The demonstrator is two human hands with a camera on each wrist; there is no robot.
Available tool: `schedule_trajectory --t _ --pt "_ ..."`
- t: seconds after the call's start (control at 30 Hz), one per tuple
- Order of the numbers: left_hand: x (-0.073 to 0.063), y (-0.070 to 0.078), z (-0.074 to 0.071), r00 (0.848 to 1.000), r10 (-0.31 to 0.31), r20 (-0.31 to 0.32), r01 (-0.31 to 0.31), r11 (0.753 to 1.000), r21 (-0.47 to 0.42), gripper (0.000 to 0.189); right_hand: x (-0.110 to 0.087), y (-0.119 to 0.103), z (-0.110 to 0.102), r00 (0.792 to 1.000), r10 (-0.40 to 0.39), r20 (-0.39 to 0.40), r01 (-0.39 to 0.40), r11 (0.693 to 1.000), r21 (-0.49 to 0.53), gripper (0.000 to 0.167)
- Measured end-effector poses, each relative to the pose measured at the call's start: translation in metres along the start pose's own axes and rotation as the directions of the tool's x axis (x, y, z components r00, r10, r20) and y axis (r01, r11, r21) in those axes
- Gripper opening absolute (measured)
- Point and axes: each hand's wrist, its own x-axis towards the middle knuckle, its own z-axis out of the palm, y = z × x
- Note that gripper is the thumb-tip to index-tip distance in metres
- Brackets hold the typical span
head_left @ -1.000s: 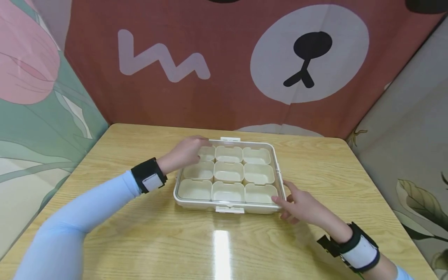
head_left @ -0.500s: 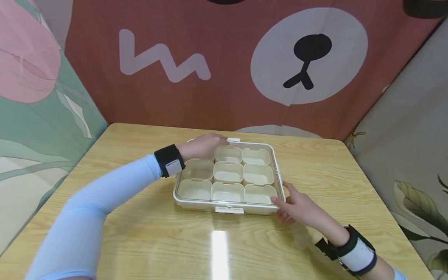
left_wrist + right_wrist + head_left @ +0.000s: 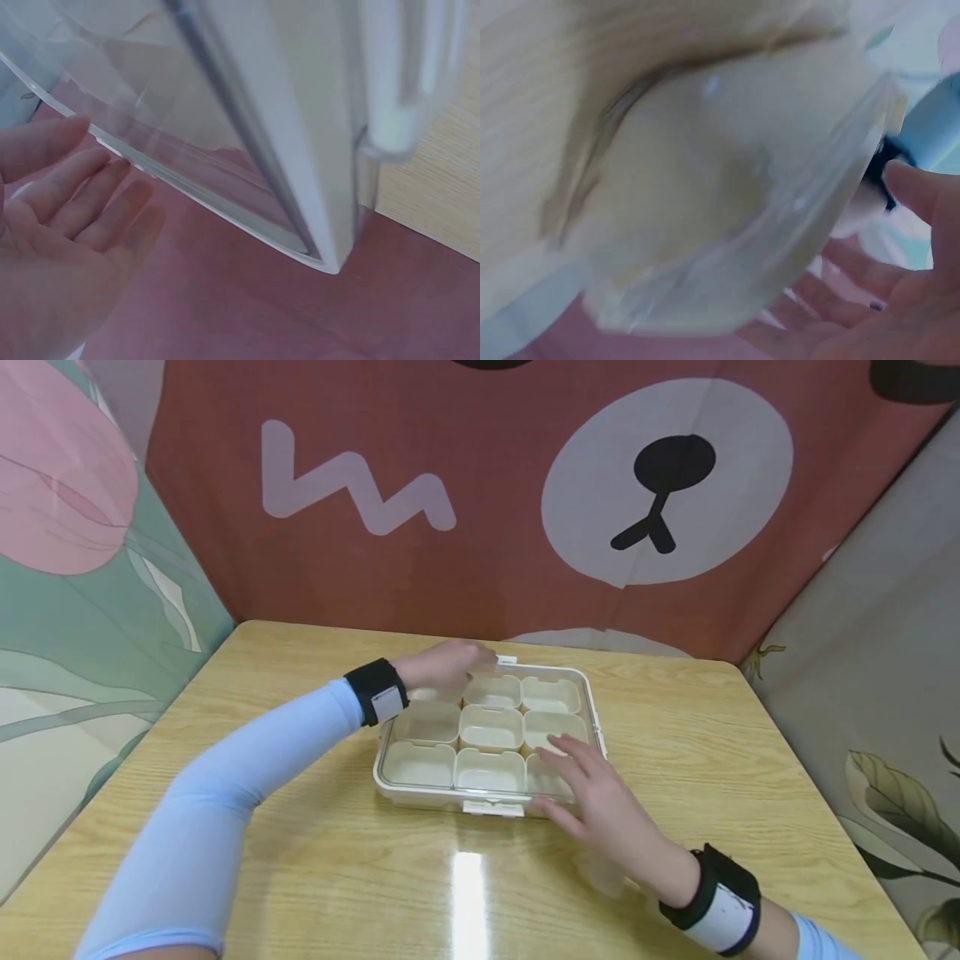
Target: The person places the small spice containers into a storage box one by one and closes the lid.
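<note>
A cream storage box [image 3: 427, 798] with a clear lid [image 3: 142, 82] sits mid-table, and small cream cups [image 3: 491, 728] in rows show through the lid. My left hand [image 3: 447, 665] reaches over the far left corner, its fingertips beside the far white latch [image 3: 507, 659]. In the left wrist view, that hand's fingers [image 3: 105, 202] are loosely bent right at the box's rim, the thumb alongside. My right hand [image 3: 600, 802] is spread over the near right corner, fingers extended and holding nothing. A second white latch [image 3: 492, 808] is on the near side.
The wooden table [image 3: 315, 868] has rounded far corners and meets a red bear-print cloth [image 3: 360, 577] behind. Patterned cloths hang at left and right. Black wrist straps [image 3: 377, 692] circle both wrists.
My left hand slid right along the far rim toward the far latch. My right hand let go of the box's right edge and moved left over the near right corner. The box has stayed put.
</note>
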Motion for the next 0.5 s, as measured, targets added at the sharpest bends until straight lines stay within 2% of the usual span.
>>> schedule_trajectory --t 0.1,0.17,0.33,0.5 --pt "0.003 0.001 -0.001 1.000 -0.004 0.009 0.004 1.000 0.015 0.051 0.003 -0.011 0.009 0.996 -0.094 0.010 0.094 0.995 0.016 0.057" --pt "0.004 0.003 -0.002 1.000 -0.009 0.017 0.008 1.000 0.026 0.049 0.005 -0.017 0.014 0.992 -0.127 0.028 0.126 0.992 0.018 0.055" --pt "0.008 0.004 -0.002 0.999 -0.019 0.035 0.018 0.999 0.041 0.048 0.008 -0.025 0.023 0.988 -0.136 0.070 0.135 0.991 0.022 0.052" --pt "0.012 0.001 -0.002 0.997 -0.025 0.078 0.020 0.998 0.057 0.050 0.011 -0.027 0.028 0.989 -0.128 0.076 0.125 0.991 0.044 0.050"
